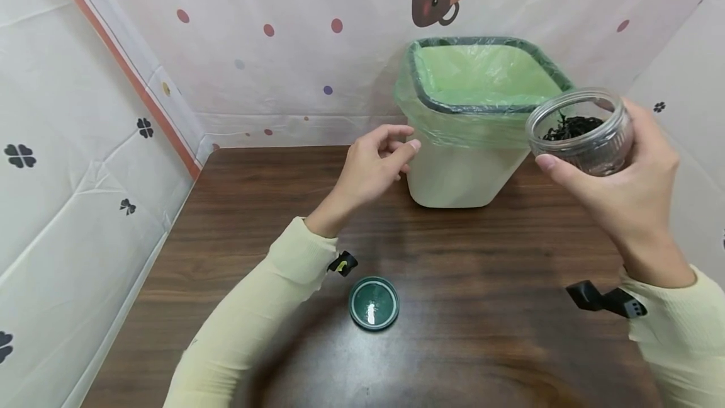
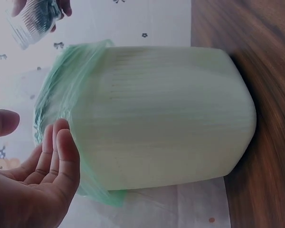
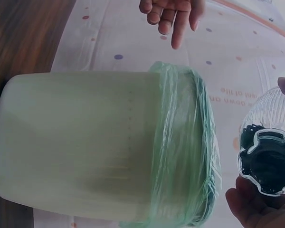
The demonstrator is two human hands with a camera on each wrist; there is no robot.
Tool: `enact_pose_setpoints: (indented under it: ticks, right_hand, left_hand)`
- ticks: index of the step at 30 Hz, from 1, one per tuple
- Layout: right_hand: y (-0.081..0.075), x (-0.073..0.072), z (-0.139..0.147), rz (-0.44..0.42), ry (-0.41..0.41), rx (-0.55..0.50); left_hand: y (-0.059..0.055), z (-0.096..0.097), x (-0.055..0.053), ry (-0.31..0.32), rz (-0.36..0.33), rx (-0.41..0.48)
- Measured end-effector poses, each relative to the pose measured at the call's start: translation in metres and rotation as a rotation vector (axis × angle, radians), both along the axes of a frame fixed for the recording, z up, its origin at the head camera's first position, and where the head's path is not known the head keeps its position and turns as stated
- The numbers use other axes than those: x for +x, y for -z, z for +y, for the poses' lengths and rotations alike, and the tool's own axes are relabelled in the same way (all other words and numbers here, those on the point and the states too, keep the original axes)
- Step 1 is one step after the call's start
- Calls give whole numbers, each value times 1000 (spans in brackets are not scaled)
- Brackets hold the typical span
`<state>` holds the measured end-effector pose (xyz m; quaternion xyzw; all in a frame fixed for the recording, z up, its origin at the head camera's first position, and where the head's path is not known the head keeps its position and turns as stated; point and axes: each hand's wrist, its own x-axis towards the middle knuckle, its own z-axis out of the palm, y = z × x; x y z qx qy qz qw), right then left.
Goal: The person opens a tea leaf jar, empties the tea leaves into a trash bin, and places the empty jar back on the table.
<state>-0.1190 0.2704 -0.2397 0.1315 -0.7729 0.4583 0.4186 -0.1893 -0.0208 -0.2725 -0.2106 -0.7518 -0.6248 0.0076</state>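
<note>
My right hand (image 1: 640,181) grips a clear ribbed glass jar (image 1: 608,153), lidless and tilted slightly, up beside the bin's right rim. Dark, thin curled strands, like dry tea leaves (image 1: 573,127), lie inside; the right wrist view shows them against the jar's bottom (image 3: 270,164). A pale bin (image 1: 459,172) stands at the back, lined with a green plastic bag (image 1: 481,124) folded over its rim. Near the bin's left side hovers my left hand (image 1: 376,159), its fingers loosely bent and holding nothing. In the left wrist view, that hand (image 2: 38,185) appears near the bag's edge.
A round green lid (image 1: 374,304) lies on the dark wooden table (image 1: 481,307), nearer to me than the bin. Printed white cloth (image 1: 294,55) hangs behind the table, and more cloth (image 1: 73,162) covers the left side.
</note>
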Motion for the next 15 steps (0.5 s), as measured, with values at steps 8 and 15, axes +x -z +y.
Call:
enact_pose_setpoints:
  ticks: [8,15]
  right_hand:
    - [-4,-6,2,-14,-13,-40]
    - [-7,-6,2,-10,1,-56]
  left_hand:
    - [-6,4,-5,24,-99,117]
    - [-9,7,-9,22,-136,165]
